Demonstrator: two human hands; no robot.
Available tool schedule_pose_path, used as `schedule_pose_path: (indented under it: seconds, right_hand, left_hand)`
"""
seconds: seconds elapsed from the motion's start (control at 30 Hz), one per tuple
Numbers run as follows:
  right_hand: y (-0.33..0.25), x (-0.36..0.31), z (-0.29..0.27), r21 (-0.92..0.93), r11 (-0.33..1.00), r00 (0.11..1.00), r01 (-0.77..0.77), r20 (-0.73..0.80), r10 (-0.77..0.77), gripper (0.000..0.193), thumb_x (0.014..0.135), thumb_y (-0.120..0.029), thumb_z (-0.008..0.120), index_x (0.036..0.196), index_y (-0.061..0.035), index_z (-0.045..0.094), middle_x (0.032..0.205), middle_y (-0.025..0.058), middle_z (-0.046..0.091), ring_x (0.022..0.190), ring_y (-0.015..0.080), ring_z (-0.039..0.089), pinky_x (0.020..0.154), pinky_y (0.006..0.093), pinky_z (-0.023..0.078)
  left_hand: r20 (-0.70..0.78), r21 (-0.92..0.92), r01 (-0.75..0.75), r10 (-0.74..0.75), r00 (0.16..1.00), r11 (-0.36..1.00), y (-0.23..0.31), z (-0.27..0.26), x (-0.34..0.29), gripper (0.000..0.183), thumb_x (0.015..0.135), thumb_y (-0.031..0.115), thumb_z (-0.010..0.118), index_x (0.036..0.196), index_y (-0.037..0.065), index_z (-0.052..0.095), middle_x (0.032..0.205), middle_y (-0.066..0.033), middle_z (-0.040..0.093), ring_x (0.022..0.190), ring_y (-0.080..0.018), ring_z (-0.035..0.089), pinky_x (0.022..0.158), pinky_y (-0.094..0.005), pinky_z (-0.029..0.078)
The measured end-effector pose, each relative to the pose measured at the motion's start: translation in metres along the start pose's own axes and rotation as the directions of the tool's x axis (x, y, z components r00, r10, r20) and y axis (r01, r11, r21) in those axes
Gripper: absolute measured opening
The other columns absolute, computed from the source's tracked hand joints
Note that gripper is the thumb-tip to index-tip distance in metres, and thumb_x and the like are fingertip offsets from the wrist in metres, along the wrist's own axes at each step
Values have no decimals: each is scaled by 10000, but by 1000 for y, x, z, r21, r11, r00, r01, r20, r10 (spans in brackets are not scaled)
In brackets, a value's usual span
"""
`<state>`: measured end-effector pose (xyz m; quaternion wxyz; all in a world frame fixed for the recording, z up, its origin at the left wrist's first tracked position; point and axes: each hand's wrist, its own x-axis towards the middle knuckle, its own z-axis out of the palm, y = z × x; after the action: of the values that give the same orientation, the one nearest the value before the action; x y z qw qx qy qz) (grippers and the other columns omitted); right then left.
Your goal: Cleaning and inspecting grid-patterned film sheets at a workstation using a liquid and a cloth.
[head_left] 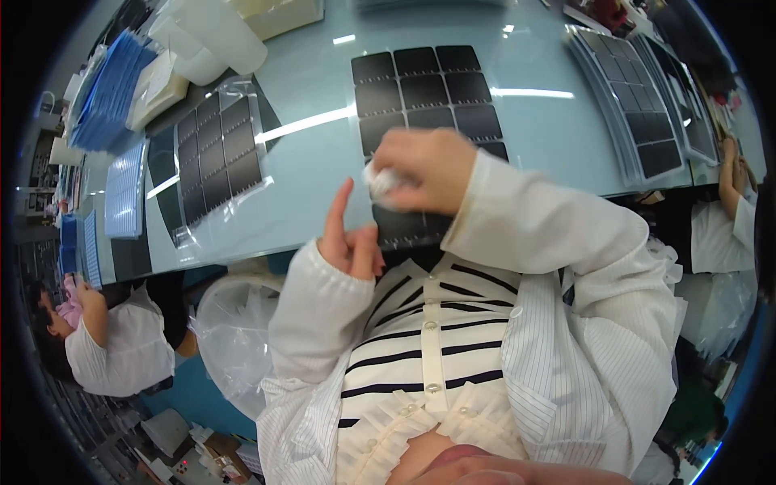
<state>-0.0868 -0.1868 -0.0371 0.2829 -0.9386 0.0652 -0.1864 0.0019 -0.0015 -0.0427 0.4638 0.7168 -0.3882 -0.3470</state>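
the right hand is curled tight around a crumpled white cloth, held over the near edge of a sheet of dark square panels lying on the pale blue table; the left hand hovers just beside it, index finger raised, other fingers folded, holding nothing. a second panel sheet in clear plastic lies to the left

Your right hand pinches a crumpled white wad over the sheet of black squares at frame centre, while your left hand just below it lifts one finger, and a wrapped sheet lies at upper left.
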Motion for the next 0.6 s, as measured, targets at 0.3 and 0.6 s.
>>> schedule_pose_path:
  seconds: [0.3, 0.6]
  right_hand:
    - [-20, 12, 4, 9, 995, 979, -96, 181, 93, 171, 727, -157, 637, 865, -77, 574, 809, 50, 549, 607, 236, 596, 552, 316, 497]
    - [32, 3, -16, -26, 940, 885, -339, -347, 309, 217, 689, -102, 663, 872, -28, 572, 800, 89, 551, 664, 245, 578, 582, 290, 462]
  left_hand:
    - [439, 12, -83, 69, 896, 996, -22, -29, 12, 792, 872, 50, 470, 1352, -22, -155, 753, -111, 639, 649, -169, 624, 696, -275, 497]
    - [454, -176, 123, -30, 891, 977, -11, -27, 18, 803, 878, 6, 436, 1363, 68, -201, 733, -107, 617, 627, -168, 614, 685, -300, 506]
